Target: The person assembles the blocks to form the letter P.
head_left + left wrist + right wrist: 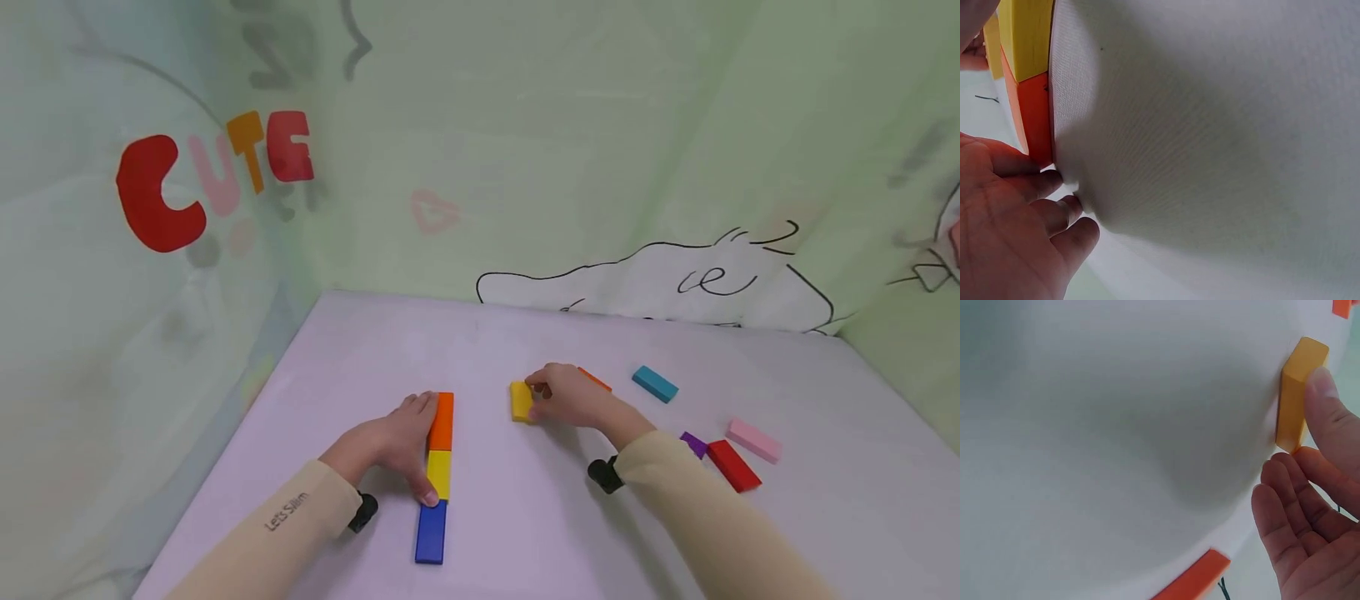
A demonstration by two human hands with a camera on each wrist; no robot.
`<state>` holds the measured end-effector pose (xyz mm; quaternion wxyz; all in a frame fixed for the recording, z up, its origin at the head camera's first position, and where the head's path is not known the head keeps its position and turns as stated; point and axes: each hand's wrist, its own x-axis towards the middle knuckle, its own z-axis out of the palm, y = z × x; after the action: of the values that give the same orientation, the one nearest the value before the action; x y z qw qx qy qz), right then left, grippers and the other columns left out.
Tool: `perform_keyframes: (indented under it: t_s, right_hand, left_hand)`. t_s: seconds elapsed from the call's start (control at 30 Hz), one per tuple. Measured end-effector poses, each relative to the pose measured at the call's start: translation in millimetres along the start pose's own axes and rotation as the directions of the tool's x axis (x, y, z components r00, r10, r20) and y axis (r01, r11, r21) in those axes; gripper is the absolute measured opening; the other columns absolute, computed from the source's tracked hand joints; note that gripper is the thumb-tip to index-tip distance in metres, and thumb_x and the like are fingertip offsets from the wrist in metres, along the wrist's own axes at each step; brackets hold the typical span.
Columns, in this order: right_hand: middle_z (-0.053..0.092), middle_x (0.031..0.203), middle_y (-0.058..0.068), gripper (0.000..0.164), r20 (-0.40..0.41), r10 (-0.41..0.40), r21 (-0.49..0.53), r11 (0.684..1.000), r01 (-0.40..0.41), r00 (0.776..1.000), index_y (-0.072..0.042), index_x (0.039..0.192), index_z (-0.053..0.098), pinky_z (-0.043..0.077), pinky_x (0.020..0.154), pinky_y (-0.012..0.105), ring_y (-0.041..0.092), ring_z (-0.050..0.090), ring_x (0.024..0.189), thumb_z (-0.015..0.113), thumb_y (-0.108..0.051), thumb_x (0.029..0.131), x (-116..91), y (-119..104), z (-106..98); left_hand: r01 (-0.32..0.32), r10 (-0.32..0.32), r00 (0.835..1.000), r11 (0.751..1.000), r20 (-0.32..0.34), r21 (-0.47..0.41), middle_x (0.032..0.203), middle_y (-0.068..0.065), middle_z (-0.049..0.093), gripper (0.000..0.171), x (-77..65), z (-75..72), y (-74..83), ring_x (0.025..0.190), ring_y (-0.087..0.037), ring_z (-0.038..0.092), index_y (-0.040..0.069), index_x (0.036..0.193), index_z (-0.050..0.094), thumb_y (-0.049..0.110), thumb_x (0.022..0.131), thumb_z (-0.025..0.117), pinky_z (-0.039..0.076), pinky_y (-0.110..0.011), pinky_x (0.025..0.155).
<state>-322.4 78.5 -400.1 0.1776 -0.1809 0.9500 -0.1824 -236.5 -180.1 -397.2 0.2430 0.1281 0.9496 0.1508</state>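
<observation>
Pale table (pixel 495 517): one row (pixel 439 475), three blocks joined. Your left hand (pixel 393 437) rests against it, unclenched; your right hand (pixel 570 396) pinches a yellow block (pixel 519 402) right of it. Farther right, five loose blocks (pixel 734 466), unjoined.

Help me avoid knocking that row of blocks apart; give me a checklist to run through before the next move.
1. Left hand at the row: ok, touching it.
2. Row's orange block and row's yellow block meeting end to end: ok.
3. Full joint between that yellow and the blue block: cannot tell, the left hand covers part.
4. Right hand firm on the loose yellow block: cannot tell; it touches the block, but firmness doesn't show.
5. Loose yellow block joined to the row: not ok, it sits apart, to the right.
6. Teal block and pink block away from the row: ok, farther right.
</observation>
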Motion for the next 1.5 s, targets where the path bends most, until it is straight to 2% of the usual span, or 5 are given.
perform_keyframes:
  t_s: [0.47,0.63,1.03,1.3,1.5]
  right_hand:
    - [0.068,0.112,0.011,0.054,-0.052,-0.070,0.044,0.996,0.072,0.996,0.002,0.134,0.064,0.056,0.095,0.038,0.023,0.058,0.100,0.081,-0.019,0.088,30,-23,11]
    - [0.068,0.114,0.013,0.054,-0.066,-0.073,0.056,0.996,0.076,0.995,0.003,0.134,0.064,0.055,0.097,0.039,0.024,0.058,0.100,0.081,-0.020,0.089,39,-32,16]
    - [0.068,0.122,0.015,0.056,-0.079,-0.019,0.099,0.995,0.027,0.997,0.000,0.136,0.063,0.054,0.104,0.041,0.026,0.059,0.105,0.081,-0.026,0.090,56,-45,23]
    - [0.067,0.122,0.015,0.057,-0.076,-0.023,0.111,0.993,0.031,0.997,0.000,0.138,0.062,0.055,0.103,0.040,0.026,0.059,0.105,0.080,-0.026,0.090,61,-50,24]
    - [0.068,0.121,0.016,0.049,-0.096,-0.045,0.119,0.991,0.056,0.994,0.001,0.135,0.064,0.055,0.102,0.040,0.026,0.060,0.105,0.076,-0.023,0.094,65,-52,25]
  left_hand:
    - [0.024,-0.024,1.000,0.999,0.012,0.041,0.171,-0.016,0.017,0.133,3.2,0.0,2.5,0.159,-0.034,0.018,0.000,0.162,0.015,0.047,0.066,0.094,0.026,-0.053,0.127]
    - [0.040,-0.042,0.999,0.998,0.024,0.043,0.172,-0.014,0.016,0.133,4.1,0.2,2.7,0.159,-0.034,0.016,0.001,0.163,0.015,0.048,0.066,0.093,0.025,-0.052,0.127]
    - [0.043,-0.045,0.999,0.997,0.025,0.063,0.171,-0.014,0.019,0.132,4.3,1.9,4.6,0.159,-0.033,0.018,0.002,0.162,0.017,0.049,0.066,0.093,0.027,-0.052,0.126]
    - [0.054,-0.055,0.998,0.995,0.009,0.084,0.172,-0.013,0.019,0.133,3.8,0.8,4.5,0.159,-0.033,0.019,0.003,0.163,0.018,0.051,0.064,0.093,0.029,-0.052,0.125]
    - [0.061,-0.062,0.998,0.995,0.007,0.084,0.172,-0.013,0.019,0.132,2.8,-1.3,3.4,0.159,-0.033,0.018,0.004,0.163,0.018,0.051,0.064,0.093,0.028,-0.052,0.126]
